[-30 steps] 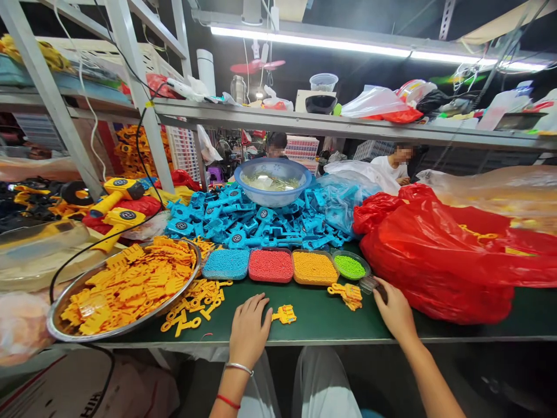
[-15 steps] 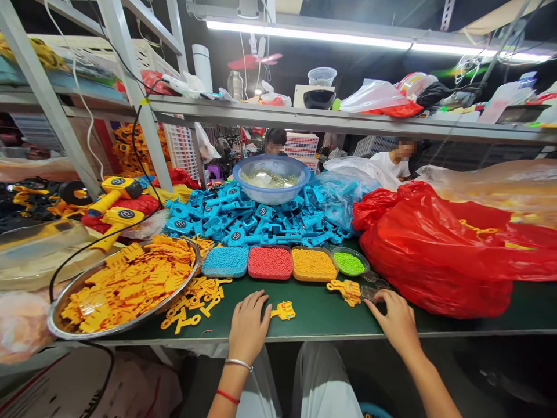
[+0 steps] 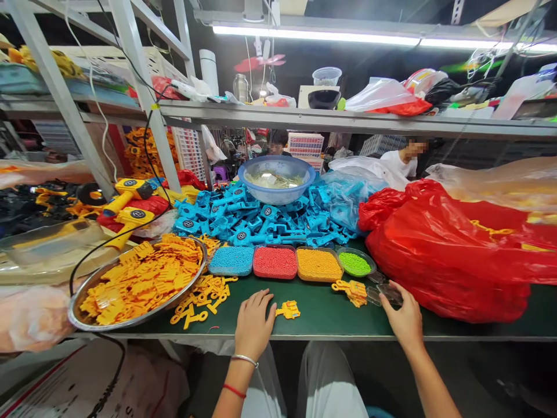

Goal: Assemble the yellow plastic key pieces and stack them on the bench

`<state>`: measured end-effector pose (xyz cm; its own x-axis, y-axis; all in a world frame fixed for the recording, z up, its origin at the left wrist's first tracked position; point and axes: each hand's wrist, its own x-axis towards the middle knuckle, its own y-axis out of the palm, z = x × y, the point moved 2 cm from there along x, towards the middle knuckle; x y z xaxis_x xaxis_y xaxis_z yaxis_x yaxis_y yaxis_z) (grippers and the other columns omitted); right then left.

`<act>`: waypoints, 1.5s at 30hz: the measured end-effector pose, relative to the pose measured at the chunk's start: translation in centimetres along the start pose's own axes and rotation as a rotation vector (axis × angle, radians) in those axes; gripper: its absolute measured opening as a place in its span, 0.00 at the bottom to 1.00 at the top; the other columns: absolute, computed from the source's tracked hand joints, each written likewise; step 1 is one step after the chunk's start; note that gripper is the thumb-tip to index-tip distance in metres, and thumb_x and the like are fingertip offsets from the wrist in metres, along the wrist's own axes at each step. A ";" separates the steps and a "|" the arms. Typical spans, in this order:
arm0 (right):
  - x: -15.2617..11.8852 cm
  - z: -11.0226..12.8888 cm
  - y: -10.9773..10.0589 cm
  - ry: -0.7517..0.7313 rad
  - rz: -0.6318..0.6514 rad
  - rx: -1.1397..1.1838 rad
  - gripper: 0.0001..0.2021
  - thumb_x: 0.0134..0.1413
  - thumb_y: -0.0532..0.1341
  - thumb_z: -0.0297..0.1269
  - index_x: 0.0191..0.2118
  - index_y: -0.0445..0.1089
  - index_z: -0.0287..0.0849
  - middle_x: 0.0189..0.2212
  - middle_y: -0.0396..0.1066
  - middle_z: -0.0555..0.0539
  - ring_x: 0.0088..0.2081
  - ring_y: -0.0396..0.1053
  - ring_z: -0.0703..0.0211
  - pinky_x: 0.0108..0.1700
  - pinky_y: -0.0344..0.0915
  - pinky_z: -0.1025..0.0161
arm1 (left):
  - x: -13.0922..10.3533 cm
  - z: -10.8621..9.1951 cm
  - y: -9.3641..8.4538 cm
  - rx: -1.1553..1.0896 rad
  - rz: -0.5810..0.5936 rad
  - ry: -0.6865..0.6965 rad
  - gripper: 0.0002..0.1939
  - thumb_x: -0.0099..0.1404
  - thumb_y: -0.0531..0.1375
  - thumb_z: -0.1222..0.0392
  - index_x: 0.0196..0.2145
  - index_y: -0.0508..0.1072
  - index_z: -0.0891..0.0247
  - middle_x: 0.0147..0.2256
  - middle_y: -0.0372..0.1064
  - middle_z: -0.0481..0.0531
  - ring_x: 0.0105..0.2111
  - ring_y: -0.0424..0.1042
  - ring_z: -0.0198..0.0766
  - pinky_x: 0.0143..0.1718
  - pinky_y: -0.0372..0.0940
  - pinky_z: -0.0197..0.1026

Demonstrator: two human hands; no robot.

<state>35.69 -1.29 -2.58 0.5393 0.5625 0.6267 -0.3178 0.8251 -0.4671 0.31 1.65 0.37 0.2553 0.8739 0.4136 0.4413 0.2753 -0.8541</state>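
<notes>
Along the front edge of the table (image 3: 322,320), the left hand (image 3: 255,320) hides one end of the small yellow part (image 3: 289,309), whose markings are too fine for me. I can't tell whether the right hand (image 3: 405,319) grips the clear pieces (image 3: 393,295) or merely touches them. Rightward, the picture's border crops the red bag (image 3: 444,261).
</notes>
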 end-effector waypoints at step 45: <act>-7.5 14.4 4.6 -0.280 0.725 0.457 0.16 0.53 0.55 0.35 0.49 0.61 0.44 0.46 0.65 0.44 0.49 0.63 0.56 0.51 0.61 0.58 | 0.0 0.0 0.1 -0.016 -0.042 0.028 0.13 0.65 0.49 0.63 0.44 0.69 0.60 0.47 0.68 0.52 0.49 0.64 0.41 0.47 0.60 0.47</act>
<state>18.98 -0.97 -0.44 -0.1052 0.8957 0.4320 -0.8172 0.1697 -0.5508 0.34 1.66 0.33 0.2600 0.8503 0.4577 0.4654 0.3049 -0.8309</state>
